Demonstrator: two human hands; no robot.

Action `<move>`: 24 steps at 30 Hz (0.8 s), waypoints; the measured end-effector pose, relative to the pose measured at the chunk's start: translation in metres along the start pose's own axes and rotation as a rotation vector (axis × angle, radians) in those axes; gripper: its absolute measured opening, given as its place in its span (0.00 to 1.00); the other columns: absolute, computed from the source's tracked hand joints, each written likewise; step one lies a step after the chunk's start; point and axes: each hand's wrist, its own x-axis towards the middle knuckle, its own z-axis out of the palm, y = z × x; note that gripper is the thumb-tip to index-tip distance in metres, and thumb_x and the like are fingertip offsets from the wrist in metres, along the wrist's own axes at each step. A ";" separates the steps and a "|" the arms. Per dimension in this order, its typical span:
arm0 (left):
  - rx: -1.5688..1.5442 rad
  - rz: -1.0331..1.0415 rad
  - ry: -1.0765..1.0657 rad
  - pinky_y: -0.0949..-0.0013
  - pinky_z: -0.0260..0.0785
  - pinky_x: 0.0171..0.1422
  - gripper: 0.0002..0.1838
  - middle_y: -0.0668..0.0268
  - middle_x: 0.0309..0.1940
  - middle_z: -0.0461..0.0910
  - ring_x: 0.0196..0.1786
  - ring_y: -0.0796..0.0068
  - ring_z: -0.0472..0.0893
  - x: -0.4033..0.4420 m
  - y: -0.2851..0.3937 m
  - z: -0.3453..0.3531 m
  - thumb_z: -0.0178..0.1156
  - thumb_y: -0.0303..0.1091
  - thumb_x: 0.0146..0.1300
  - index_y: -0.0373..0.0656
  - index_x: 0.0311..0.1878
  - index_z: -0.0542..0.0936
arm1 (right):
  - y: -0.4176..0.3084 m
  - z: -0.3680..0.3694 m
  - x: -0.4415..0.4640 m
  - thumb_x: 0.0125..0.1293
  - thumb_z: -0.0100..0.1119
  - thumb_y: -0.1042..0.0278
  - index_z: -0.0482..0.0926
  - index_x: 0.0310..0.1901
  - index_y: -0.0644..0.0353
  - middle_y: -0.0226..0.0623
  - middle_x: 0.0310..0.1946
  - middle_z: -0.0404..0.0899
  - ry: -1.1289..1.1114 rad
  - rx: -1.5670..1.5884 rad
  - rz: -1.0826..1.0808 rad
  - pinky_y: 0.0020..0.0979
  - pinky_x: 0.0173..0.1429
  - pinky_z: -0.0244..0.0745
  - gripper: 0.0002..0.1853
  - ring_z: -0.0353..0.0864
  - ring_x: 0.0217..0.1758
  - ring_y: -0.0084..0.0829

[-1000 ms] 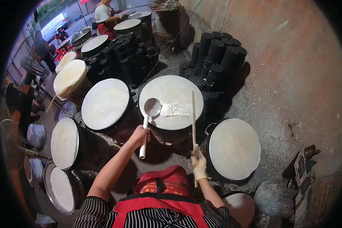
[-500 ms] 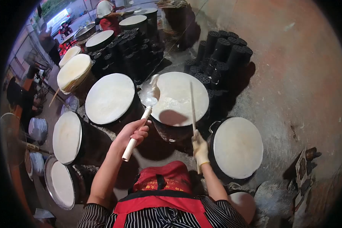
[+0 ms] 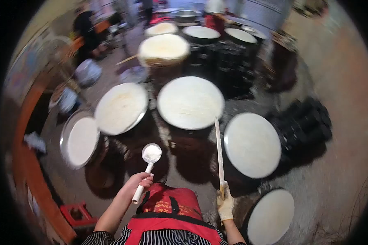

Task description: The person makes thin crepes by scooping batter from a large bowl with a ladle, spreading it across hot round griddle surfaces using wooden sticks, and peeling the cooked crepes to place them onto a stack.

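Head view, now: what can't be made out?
All in the head view:
Ladle, gripped part: hidden by the left hand.
Stick, gripped part: hidden by the gloved right hand.
Red apron, lettering: too small and blurred to read.
Briquette stack by the right wall, count: blurred.
Far worker, head: cut off by top edge.

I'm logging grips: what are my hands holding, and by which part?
Your bare left hand holds a silvery round-bowled ladle by its off-white cylindrical handle. Your gloved right hand holds a long, thin, pale stick toward its near end.
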 end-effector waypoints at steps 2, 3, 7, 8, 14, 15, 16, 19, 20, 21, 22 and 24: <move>-0.220 0.050 0.005 0.84 0.55 0.14 0.04 0.70 0.24 0.64 0.18 0.88 0.60 -0.023 0.020 -0.041 0.48 0.26 0.70 0.36 0.41 0.65 | 0.004 0.120 -0.037 0.66 0.62 0.60 0.72 0.65 0.54 0.47 0.51 0.82 -0.041 -1.505 -0.694 0.40 0.51 0.77 0.26 0.83 0.46 0.48; -0.268 0.089 -0.003 0.84 0.55 0.14 0.04 0.70 0.24 0.64 0.18 0.88 0.60 -0.032 0.034 -0.066 0.48 0.26 0.70 0.36 0.41 0.65 | 0.024 0.154 -0.020 0.66 0.62 0.60 0.72 0.65 0.54 0.47 0.51 0.82 -0.108 -1.522 -0.699 0.40 0.51 0.77 0.26 0.83 0.46 0.48; -0.439 0.306 -0.017 0.83 0.54 0.15 0.06 0.69 0.24 0.65 0.17 0.87 0.60 -0.058 0.091 -0.153 0.48 0.29 0.72 0.37 0.40 0.65 | 0.116 0.290 0.024 0.63 0.62 0.60 0.75 0.50 0.56 0.53 0.37 0.81 -0.508 -1.671 -0.689 0.50 0.46 0.74 0.16 0.80 0.43 0.57; -0.454 0.353 -0.033 0.83 0.54 0.15 0.06 0.68 0.24 0.65 0.17 0.87 0.60 -0.062 0.107 -0.178 0.47 0.30 0.72 0.37 0.40 0.66 | 0.147 0.321 0.030 0.62 0.61 0.62 0.75 0.50 0.55 0.54 0.35 0.80 -0.620 -1.734 -0.789 0.51 0.45 0.73 0.16 0.79 0.42 0.57; -0.414 0.724 0.098 0.83 0.54 0.16 0.06 0.66 0.26 0.69 0.17 0.88 0.60 -0.109 0.199 -0.247 0.50 0.30 0.70 0.37 0.42 0.68 | 0.345 0.516 0.045 0.60 0.61 0.58 0.70 0.57 0.53 0.46 0.42 0.78 -1.125 -1.931 -1.043 0.45 0.43 0.79 0.24 0.83 0.40 0.48; -0.437 0.733 0.091 0.83 0.53 0.15 0.06 0.67 0.25 0.68 0.17 0.88 0.60 -0.117 0.210 -0.253 0.52 0.29 0.69 0.37 0.42 0.68 | 0.372 0.539 0.042 0.58 0.63 0.56 0.69 0.60 0.52 0.47 0.44 0.79 -1.117 -1.934 -0.999 0.46 0.45 0.79 0.28 0.83 0.42 0.50; -0.457 0.758 0.093 0.83 0.53 0.15 0.06 0.67 0.25 0.68 0.17 0.88 0.60 -0.127 0.220 -0.253 0.53 0.28 0.68 0.37 0.42 0.68 | 0.402 0.557 0.047 0.57 0.64 0.55 0.68 0.61 0.52 0.48 0.45 0.79 -1.123 -1.979 -1.028 0.44 0.44 0.80 0.31 0.83 0.42 0.49; -0.454 0.797 0.125 0.84 0.52 0.15 0.08 0.67 0.25 0.68 0.17 0.88 0.61 -0.151 0.256 -0.263 0.56 0.28 0.66 0.37 0.43 0.69 | 0.458 0.606 0.065 0.58 0.63 0.52 0.72 0.53 0.53 0.47 0.45 0.79 -1.198 -2.186 -0.999 0.42 0.45 0.80 0.24 0.83 0.42 0.46; -0.472 0.814 0.139 0.84 0.52 0.15 0.08 0.67 0.25 0.68 0.18 0.88 0.61 -0.153 0.262 -0.264 0.56 0.29 0.66 0.36 0.43 0.70 | 0.463 0.610 0.075 0.58 0.63 0.52 0.72 0.53 0.53 0.47 0.45 0.79 -1.197 -2.194 -0.999 0.42 0.45 0.80 0.24 0.83 0.42 0.46; -0.489 0.827 0.153 0.84 0.52 0.16 0.08 0.68 0.25 0.68 0.18 0.88 0.61 -0.156 0.267 -0.266 0.56 0.29 0.66 0.36 0.43 0.70 | 0.465 0.611 0.085 0.58 0.63 0.53 0.73 0.48 0.55 0.46 0.45 0.79 -1.230 -2.147 -1.005 0.45 0.44 0.79 0.21 0.83 0.42 0.47; -0.511 0.809 0.161 0.85 0.52 0.16 0.08 0.68 0.25 0.68 0.18 0.88 0.62 -0.160 0.277 -0.268 0.56 0.29 0.66 0.36 0.43 0.70 | 0.465 0.615 0.093 0.58 0.62 0.54 0.74 0.44 0.56 0.46 0.45 0.79 -1.261 -2.102 -1.010 0.47 0.43 0.79 0.18 0.84 0.42 0.49; -0.530 0.785 0.130 0.85 0.52 0.15 0.08 0.68 0.26 0.68 0.18 0.88 0.62 -0.156 0.295 -0.281 0.56 0.28 0.66 0.36 0.43 0.70 | 0.442 0.648 0.094 0.58 0.62 0.54 0.78 0.40 0.56 0.46 0.42 0.80 -1.178 -2.063 -1.026 0.46 0.45 0.78 0.15 0.83 0.40 0.48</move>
